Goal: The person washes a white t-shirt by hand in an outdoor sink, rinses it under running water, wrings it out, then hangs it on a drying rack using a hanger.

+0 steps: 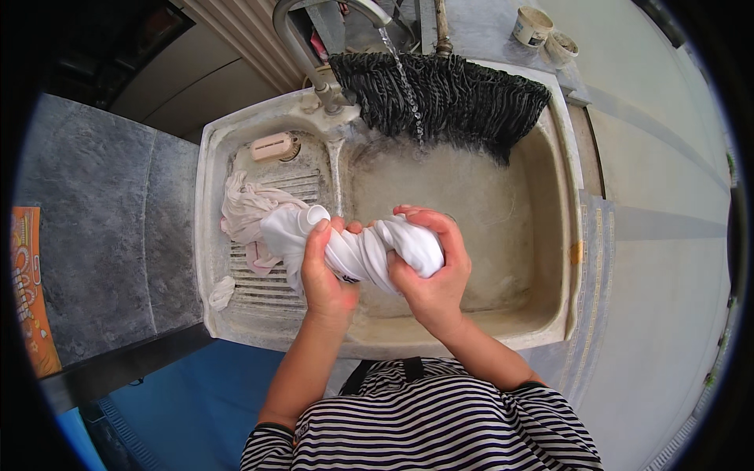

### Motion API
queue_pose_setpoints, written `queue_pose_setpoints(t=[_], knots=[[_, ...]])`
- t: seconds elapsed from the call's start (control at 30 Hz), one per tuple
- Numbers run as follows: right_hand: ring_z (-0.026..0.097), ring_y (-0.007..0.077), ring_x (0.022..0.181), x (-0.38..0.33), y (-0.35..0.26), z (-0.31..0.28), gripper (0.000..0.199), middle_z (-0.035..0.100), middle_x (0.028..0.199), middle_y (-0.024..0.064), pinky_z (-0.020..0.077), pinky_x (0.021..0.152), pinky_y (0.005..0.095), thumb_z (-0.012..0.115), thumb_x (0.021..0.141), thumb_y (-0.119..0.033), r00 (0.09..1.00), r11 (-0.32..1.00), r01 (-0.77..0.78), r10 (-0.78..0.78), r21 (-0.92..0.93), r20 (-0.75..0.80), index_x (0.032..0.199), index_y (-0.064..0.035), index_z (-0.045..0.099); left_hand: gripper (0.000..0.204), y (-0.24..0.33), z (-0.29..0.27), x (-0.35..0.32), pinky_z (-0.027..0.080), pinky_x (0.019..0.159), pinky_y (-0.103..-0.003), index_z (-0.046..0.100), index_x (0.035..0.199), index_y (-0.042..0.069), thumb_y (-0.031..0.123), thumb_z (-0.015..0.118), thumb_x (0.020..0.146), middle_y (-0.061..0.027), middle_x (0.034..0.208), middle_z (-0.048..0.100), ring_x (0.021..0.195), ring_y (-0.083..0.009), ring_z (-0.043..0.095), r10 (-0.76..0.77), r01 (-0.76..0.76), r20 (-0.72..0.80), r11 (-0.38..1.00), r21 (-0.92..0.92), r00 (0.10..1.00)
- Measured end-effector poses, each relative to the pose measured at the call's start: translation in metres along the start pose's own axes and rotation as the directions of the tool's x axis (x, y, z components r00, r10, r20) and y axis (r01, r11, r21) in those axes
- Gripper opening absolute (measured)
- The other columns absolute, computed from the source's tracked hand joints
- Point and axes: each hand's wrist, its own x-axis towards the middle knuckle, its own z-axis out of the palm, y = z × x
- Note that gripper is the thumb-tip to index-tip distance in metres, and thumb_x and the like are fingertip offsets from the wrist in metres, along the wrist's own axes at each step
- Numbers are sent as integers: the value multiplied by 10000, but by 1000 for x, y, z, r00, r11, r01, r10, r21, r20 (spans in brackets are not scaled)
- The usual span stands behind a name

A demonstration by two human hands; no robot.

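Note:
A white cloth garment, twisted into a roll, is gripped in both hands above the sink. My left hand wraps round its middle, while my right hand clasps the bunched right end. The loose left end hangs over the ribbed washboard side of the sink, against a crumpled pale pink cloth. Below my right hand lies the basin, its bottom wet and cloudy. What the palms cover is hidden.
Water runs from a curved metal faucet past a black ruffled cloth draped over the basin's back edge. A pink soap bar or brush and a small white cloth lie on the left side. Two tubs stand back right.

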Motion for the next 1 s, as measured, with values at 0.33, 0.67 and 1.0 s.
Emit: queue_pose_setpoints(t=[0.33,0.67,1.0], knots=[[636,286,897,-28,-3,-12,151,629,936,98,557,822,460,676,688,-194,320,320,943,-788,-94,527,786,-80,653,203,-8,14,27,552,692,-444,528,1102,134,176,577,910,-3,753,520,649,-136,527,-828,786,170,561,260,535],[634,297,829,-23,107,-40,310,614,883,90,541,757,475,592,729,-283,-246,-196,966,-519,166,819,832,-9,694,201,-81,-8,71,500,670,-307,596,781,52,228,583,876,-68,721,604,668,-181,595,-709,403,-140,216,889,691],[527,346,1227,-18,57,-91,502,527,1310,155,432,1056,504,618,846,-294,296,260,948,-492,-186,819,1289,-76,528,232,-91,-19,66,527,663,-359,516,778,95,272,564,921,-71,729,568,668,-224,584,-529,433,58,748,503,847]])
